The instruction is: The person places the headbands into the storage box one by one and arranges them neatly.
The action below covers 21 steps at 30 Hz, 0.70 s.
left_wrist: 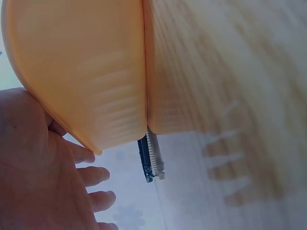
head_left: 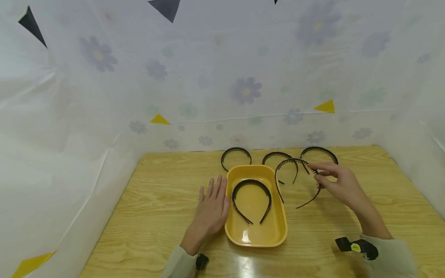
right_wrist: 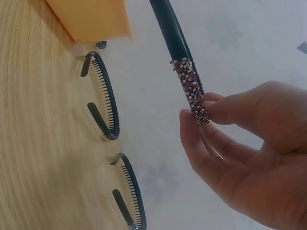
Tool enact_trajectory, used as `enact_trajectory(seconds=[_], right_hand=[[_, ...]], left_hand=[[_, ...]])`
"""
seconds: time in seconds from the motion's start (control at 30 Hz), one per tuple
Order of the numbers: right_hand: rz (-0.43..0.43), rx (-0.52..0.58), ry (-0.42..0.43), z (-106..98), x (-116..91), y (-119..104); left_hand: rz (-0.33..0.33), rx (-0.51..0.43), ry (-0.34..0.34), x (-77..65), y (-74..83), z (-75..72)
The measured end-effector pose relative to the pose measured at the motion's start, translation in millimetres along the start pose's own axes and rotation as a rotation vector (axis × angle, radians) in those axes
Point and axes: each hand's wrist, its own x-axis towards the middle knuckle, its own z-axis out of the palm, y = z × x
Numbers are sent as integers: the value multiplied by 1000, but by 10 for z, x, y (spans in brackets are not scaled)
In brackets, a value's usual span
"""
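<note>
My right hand (head_left: 340,187) pinches a black toothed headband (head_left: 295,159) by one side, raised near the right edge of a yellow plastic tray (head_left: 255,245). In the right wrist view, thumb and fingertips grip the part of this headband (right_wrist: 189,88) covered in small pink and silver stones. Black headbands (head_left: 251,181) lie overlapped inside the tray, with several tips pointing toward me. My left hand (head_left: 210,212) lies along the tray's left side with straight fingers. The left wrist view shows its palm (left_wrist: 43,167) against the tray's rim (left_wrist: 62,124).
Behind the tray, three more black headbands rest on the wooden table (head_left: 156,216): one at the left (head_left: 236,149), one in the middle (head_left: 276,153) and one at the right (head_left: 318,148). A flower-patterned white sheet (head_left: 208,96) rises along the table's back edge and sides.
</note>
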Motion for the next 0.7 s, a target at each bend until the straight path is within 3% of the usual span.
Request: enact_trajectory(seconds=[0.7], right_hand=[[-99, 1, 26, 283, 65, -159]], left_hand=[[8, 7, -4, 3, -8, 2]])
